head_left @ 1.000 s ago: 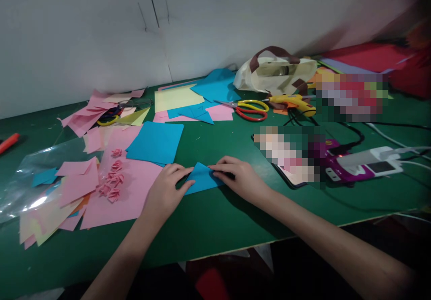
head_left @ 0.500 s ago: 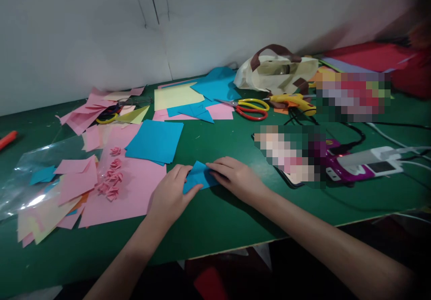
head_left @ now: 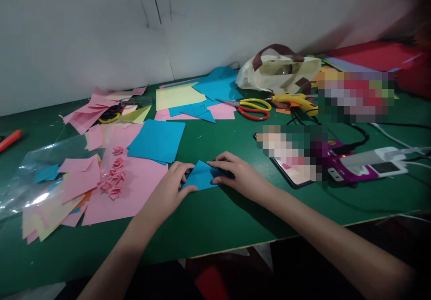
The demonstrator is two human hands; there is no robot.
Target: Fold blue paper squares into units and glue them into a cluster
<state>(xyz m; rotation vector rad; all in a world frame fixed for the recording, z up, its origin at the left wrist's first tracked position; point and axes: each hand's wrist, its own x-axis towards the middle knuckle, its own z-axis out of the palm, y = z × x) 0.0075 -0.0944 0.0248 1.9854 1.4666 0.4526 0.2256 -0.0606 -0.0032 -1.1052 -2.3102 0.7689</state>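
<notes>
A folded piece of blue paper point(head_left: 201, 177), its tip pointing away from me, lies on the green table between my hands. My left hand point(head_left: 177, 181) grips its left corner between thumb and fingers. On the other side, my right hand point(head_left: 232, 169) pinches the right corner, thumb in front and fingers behind, so both corners are partly hidden. Just beyond my left hand is a stack of blue paper squares point(head_left: 156, 140), resting partly on a large pink sheet point(head_left: 141, 192). Several small folded pink paper roses point(head_left: 116, 176) sit on or by that sheet.
Scissors point(head_left: 252, 109) and a yellow glue gun point(head_left: 292, 100) lie at the back, near a cream bag point(head_left: 256, 77). To the right are a phone point(head_left: 283, 167) and a purple power strip point(head_left: 357, 172) with cables. Paper scraps and a clear plastic bag point(head_left: 33, 165) cover the left.
My right thumb has come round to the front of the blue paper, and my left thumb has shifted slightly left. More of the paper's front face shows.
</notes>
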